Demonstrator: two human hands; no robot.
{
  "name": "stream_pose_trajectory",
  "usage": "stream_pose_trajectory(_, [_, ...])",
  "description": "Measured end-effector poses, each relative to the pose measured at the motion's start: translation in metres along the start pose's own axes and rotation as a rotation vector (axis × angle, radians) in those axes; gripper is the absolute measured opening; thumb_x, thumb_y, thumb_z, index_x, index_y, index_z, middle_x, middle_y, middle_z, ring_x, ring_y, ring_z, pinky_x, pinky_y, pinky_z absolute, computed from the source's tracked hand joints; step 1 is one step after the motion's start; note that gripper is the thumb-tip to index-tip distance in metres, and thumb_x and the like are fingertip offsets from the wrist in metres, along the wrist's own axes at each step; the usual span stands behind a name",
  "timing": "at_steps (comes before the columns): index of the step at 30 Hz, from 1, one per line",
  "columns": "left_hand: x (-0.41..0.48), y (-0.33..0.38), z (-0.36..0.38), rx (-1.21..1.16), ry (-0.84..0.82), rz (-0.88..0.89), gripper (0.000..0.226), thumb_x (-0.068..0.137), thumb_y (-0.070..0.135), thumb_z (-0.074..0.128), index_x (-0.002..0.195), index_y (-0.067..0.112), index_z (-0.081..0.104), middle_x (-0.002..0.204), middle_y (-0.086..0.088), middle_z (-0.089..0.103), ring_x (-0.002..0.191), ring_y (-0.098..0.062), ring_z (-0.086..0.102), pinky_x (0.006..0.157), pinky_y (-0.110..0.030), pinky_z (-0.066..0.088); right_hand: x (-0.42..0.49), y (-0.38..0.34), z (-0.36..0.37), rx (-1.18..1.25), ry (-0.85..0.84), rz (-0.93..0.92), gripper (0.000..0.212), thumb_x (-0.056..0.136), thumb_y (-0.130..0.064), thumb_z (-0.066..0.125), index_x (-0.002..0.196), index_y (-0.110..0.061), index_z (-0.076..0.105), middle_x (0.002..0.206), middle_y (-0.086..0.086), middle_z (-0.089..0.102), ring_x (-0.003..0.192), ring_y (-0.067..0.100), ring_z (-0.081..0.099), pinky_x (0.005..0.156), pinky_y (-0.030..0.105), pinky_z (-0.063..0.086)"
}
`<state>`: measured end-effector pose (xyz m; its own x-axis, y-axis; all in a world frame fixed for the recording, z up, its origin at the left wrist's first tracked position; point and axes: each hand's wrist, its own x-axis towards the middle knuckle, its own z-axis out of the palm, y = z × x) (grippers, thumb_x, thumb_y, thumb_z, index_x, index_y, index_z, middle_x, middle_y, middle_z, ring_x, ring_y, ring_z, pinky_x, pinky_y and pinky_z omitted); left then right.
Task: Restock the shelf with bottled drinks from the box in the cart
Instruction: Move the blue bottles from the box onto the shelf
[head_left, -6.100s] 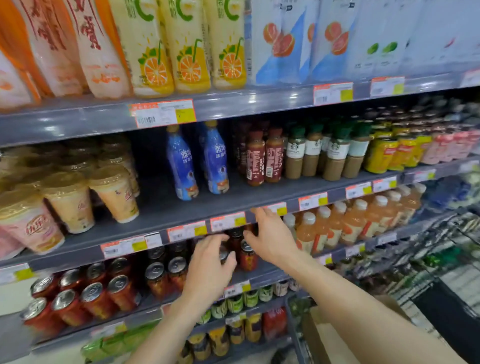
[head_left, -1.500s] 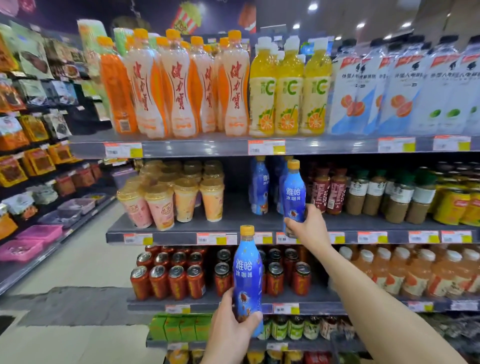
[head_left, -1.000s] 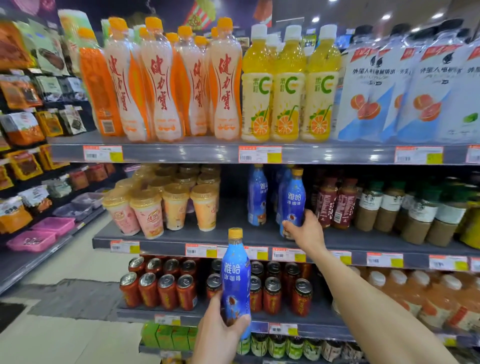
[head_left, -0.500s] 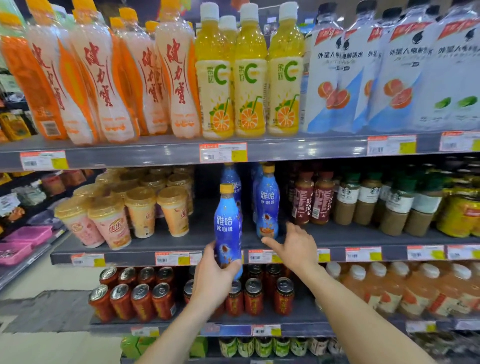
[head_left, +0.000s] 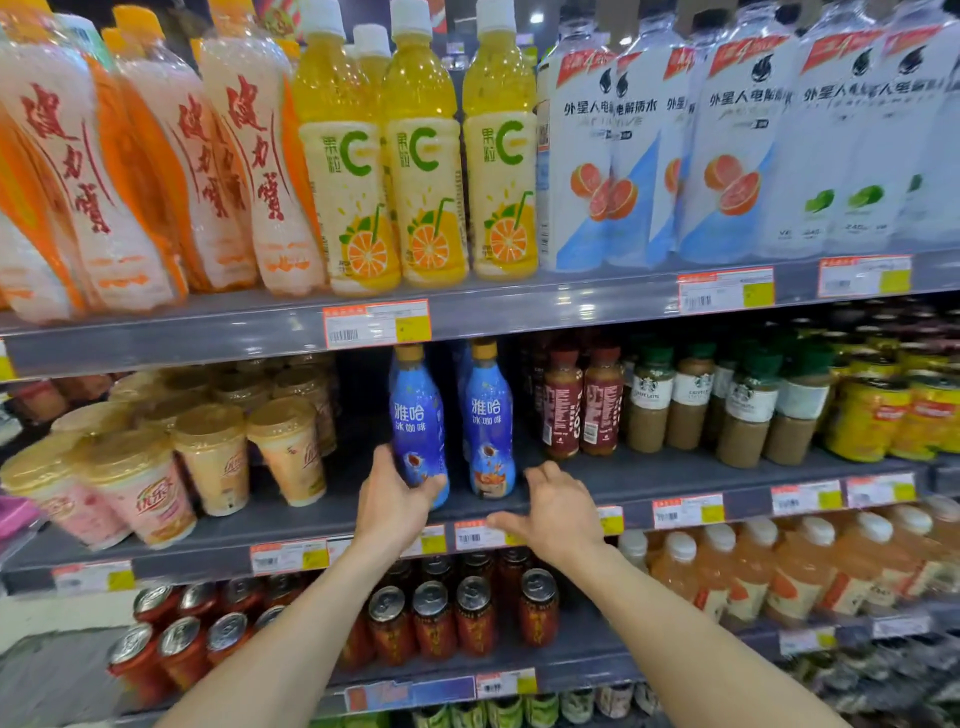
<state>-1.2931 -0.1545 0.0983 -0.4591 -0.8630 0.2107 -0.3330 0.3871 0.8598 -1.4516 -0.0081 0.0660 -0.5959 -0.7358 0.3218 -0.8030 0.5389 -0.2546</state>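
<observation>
Two bare forearms are extended forward and upward from the bottom edge of the view, converging slightly toward the middle. The left hand (head_left: 394, 501) is seen from the back, its fingers curled around the lower body of an upright blue plastic bottle with a yellow cap (head_left: 418, 423), the thumb pressed against the bottle's left side. The right hand (head_left: 557, 512) is held just beside it, palm down, empty, fingers loosely bent and spread, the thumb pointed toward the left hand.
</observation>
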Motion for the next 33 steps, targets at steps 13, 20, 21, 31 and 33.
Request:
stream_pose_trajectory(13, [-0.002, -0.011, -0.003, 0.137, -0.028, 0.057, 0.051, 0.075, 0.029, 0.083, 0.109, 0.027, 0.044, 0.100, 0.007, 0.065, 0.088, -0.011, 0.061, 0.069, -0.023, 0.044, 0.013, -0.010, -0.006, 0.181, -0.024, 0.154, 0.087, 0.064, -0.087, 0.054, 0.119, -0.020, 0.053, 0.113, 0.002, 0.057, 0.109, 0.026, 0.056, 0.084, 0.039, 0.048])
stream_pose_trajectory(20, [0.001, -0.014, 0.000, 0.177, -0.037, 0.067, 0.042, 0.082, 0.028, 0.078, 0.110, 0.023, 0.046, 0.111, -0.001, 0.067, 0.090, -0.011, 0.059, 0.074, -0.024, 0.043, 0.024, -0.032, 0.007, 0.247, 0.017, 0.222, 0.068, 0.069, -0.077, 0.059, 0.108, -0.024, 0.045, 0.105, -0.003, 0.064, 0.106, 0.026, 0.057, 0.086, 0.044, 0.042])
stream_pose_trajectory(21, [0.002, -0.014, 0.000, 0.185, -0.042, 0.068, 0.043, 0.082, 0.028, 0.078, 0.112, 0.021, 0.048, 0.112, -0.001, 0.067, 0.093, -0.014, 0.061, 0.075, -0.025, 0.043, 0.024, -0.033, 0.010, 0.245, 0.022, 0.229, 0.064, 0.070, -0.076, 0.059, 0.106, -0.026, 0.043, 0.103, -0.004, 0.064, 0.106, 0.025, 0.057, 0.087, 0.044, 0.040])
stream_pose_trajectory(31, [0.008, -0.015, 0.003, 0.205, -0.055, 0.082, 0.055, 0.085, 0.031, 0.076, 0.127, 0.016, 0.046, 0.123, -0.004, 0.064, 0.111, -0.023, 0.061, 0.083, -0.028, 0.046, 0.027, -0.030, 0.010, 0.281, 0.017, 0.230, 0.058, 0.072, -0.073, 0.060, 0.107, -0.029, 0.046, 0.102, -0.006, 0.064, 0.106, 0.023, 0.056, 0.086, 0.044, 0.037])
stream_pose_trajectory(33, [0.008, -0.015, 0.004, 0.204, -0.055, 0.079, 0.055, 0.085, 0.031, 0.076, 0.127, 0.016, 0.046, 0.123, -0.004, 0.064, 0.112, -0.024, 0.061, 0.084, -0.030, 0.047, 0.027, -0.031, 0.009, 0.280, 0.017, 0.231, 0.059, 0.072, -0.073, 0.059, 0.108, -0.029, 0.046, 0.102, -0.006, 0.064, 0.106, 0.023, 0.056, 0.087, 0.045, 0.038])
